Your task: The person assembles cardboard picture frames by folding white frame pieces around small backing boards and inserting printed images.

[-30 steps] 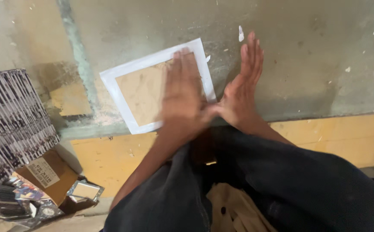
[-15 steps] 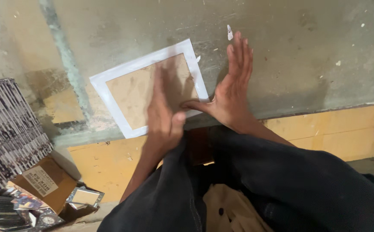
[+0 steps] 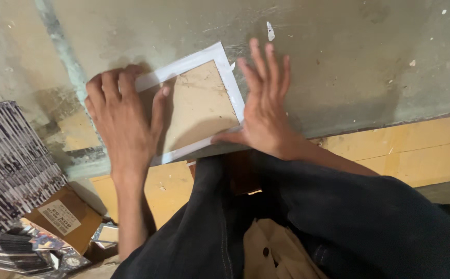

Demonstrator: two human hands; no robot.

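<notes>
A white picture frame (image 3: 220, 59) with a brown board backing (image 3: 201, 103) lies face down on a grey, worn tabletop (image 3: 349, 62). My left hand (image 3: 124, 121) lies flat over the frame's left part, fingers spread along its top-left corner. My right hand (image 3: 264, 106) rests flat on the table at the frame's right edge, thumb touching the lower right corner. Neither hand grips anything.
A stack of striped dark panels (image 3: 13, 170) leans at the left. Below it lie a cardboard box (image 3: 62, 217) and small framed pictures (image 3: 106, 232). The yellow wooden table side (image 3: 411, 150) runs under the top. My dark trousers (image 3: 287, 222) fill the bottom.
My left hand has slid from the middle of the board to the frame's left side. My right hand stays at the right edge.
</notes>
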